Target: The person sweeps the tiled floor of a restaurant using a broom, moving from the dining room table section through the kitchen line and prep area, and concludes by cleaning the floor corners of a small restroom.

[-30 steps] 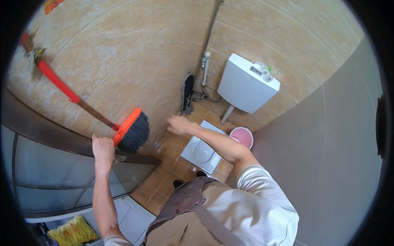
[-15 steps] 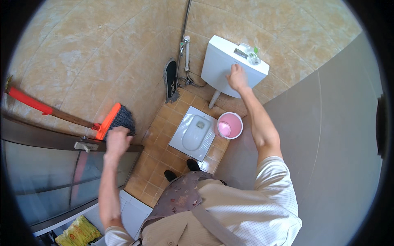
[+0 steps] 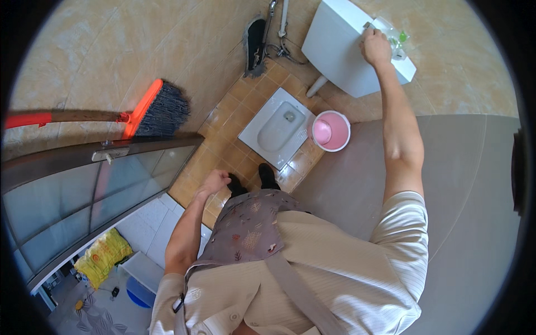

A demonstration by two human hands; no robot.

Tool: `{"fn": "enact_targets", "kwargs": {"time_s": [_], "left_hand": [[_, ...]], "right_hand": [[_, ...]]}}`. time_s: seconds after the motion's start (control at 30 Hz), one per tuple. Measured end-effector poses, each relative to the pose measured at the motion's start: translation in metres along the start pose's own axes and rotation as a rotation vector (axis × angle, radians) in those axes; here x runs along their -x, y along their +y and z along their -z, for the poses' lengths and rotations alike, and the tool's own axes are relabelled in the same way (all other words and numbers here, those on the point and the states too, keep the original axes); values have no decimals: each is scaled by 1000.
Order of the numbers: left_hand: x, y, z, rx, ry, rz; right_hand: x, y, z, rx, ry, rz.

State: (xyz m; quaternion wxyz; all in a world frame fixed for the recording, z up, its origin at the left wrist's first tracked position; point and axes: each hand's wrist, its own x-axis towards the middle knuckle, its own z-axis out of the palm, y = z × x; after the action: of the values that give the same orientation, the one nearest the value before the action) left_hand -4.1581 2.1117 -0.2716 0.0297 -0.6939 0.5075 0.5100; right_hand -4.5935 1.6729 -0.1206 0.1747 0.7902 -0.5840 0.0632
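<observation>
My right hand (image 3: 377,48) reaches out to the top of the white toilet cistern (image 3: 335,44). Its fingers are curled in at the flush button (image 3: 368,25), which they partly cover. A clear plastic item with green parts (image 3: 400,43) lies on the cistern lid just right of these fingers. My left hand (image 3: 215,181) hangs low in front of my apron (image 3: 245,223), loosely closed, with nothing visible in it. Above my shoes, the white squat toilet pan (image 3: 273,134) is set into the tiled floor.
A pink bucket (image 3: 339,124) stands right of the pan. An orange-headed broom (image 3: 159,111) hangs by the left wall above the glazed door (image 3: 67,184). In the corner, a dark slipper-shaped item (image 3: 255,47) leans near the pipe (image 3: 268,25). A grey partition (image 3: 458,167) curves along the right.
My right hand has moved up from the cistern's front to its top by the flush button. My left hand has come from beside the broom down toward my apron. The view has shifted.
</observation>
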Motion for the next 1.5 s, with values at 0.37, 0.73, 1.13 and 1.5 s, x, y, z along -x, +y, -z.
{"fn": "enact_targets", "kwargs": {"time_s": [0.37,0.73,1.13,1.5], "left_hand": [[19,-45,-42,130,110,188],[70,-59,-77,338,185,118],[120,-159,-96,547,273,321],[118,-192,-86,628,414,376]], "right_hand": [[-32,9,6,20,-230,121],[86,-106,-31,-311,297,-79],[548,-231,-118,-667,-1419,284],[485,-269,-78,-1190,-1194,-641]]}}
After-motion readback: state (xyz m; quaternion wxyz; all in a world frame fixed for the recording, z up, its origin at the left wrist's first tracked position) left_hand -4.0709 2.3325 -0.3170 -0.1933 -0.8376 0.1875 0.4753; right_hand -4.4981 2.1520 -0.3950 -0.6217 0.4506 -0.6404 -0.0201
